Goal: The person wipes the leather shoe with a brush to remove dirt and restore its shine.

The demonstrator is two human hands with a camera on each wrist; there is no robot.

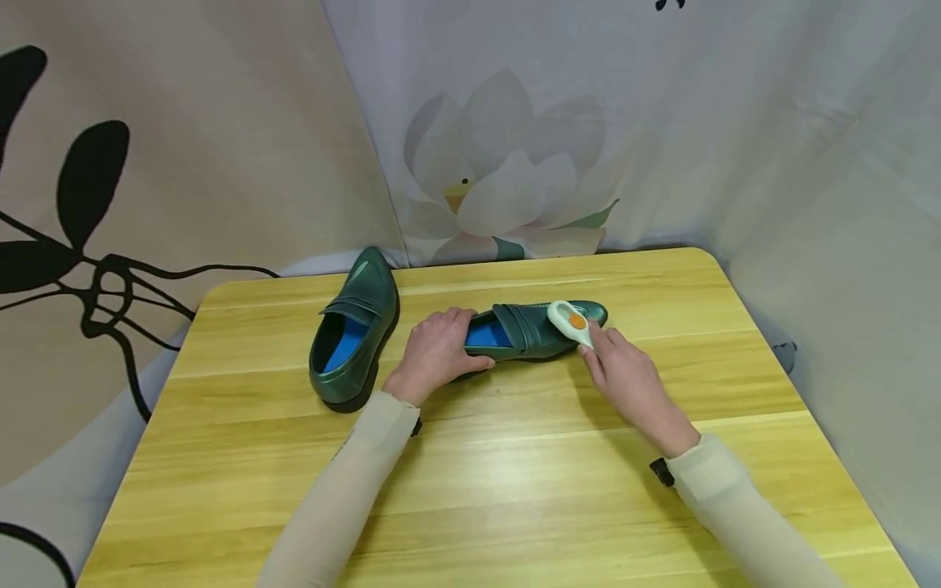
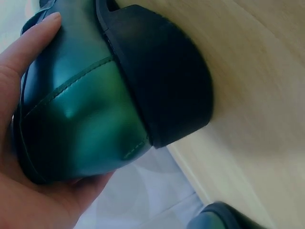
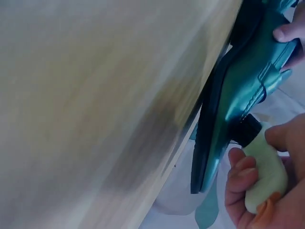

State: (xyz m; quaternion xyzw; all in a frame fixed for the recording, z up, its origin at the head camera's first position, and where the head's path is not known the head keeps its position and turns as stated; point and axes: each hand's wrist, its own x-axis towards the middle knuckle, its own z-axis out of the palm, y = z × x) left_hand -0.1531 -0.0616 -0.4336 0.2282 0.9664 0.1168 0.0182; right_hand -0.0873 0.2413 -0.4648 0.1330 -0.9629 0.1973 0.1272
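Observation:
A dark green loafer (image 1: 540, 336) with a blue insole lies on the table, its toe pointing right. My left hand (image 1: 435, 349) grips it around the heel, the thumb along the near side. In the left wrist view the green heel counter (image 2: 90, 119) and black heel (image 2: 167, 76) fill much of the picture. A small white shoe brush (image 1: 564, 315) with an orange spot is held in my right hand (image 1: 628, 380). Dark bristles (image 3: 248, 130) meet the loafer's upper near the toe in the right wrist view, where curled fingers and thumb hold the handle.
The matching green loafer (image 1: 356, 327) stands to the left, toe toward the back edge. Both lie on a wooden table (image 1: 470, 490). Behind it hangs a pale curtain (image 1: 507, 155) with a flower print.

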